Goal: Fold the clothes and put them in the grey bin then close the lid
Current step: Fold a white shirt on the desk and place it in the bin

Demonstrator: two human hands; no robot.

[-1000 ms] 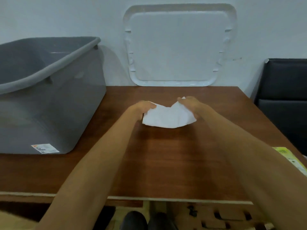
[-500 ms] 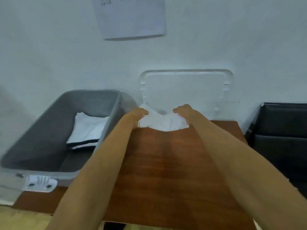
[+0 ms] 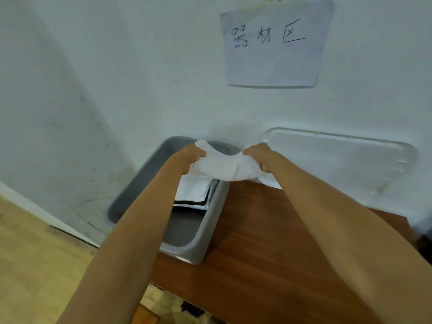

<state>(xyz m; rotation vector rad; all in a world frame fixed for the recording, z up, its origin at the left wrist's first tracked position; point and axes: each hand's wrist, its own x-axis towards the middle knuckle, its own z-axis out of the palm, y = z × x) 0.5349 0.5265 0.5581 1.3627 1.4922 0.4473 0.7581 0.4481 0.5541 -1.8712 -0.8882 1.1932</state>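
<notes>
At the frame's centre, the left hand (image 3: pixel 192 157) and right hand (image 3: pixel 259 158) each grip one end of a folded white cloth (image 3: pixel 224 168), which sags between them above the far end of the grey bin (image 3: pixel 215 220). Inside the bin lies a stack of white clothes (image 3: pixel 194 190) with what looks like a dark edge. The bin stands on the brown table (image 3: pixel 268 253) at lower right. A pale lid (image 3: pixel 339 164) leans against the wall at right, below a handwritten paper sign (image 3: pixel 275 47).
</notes>
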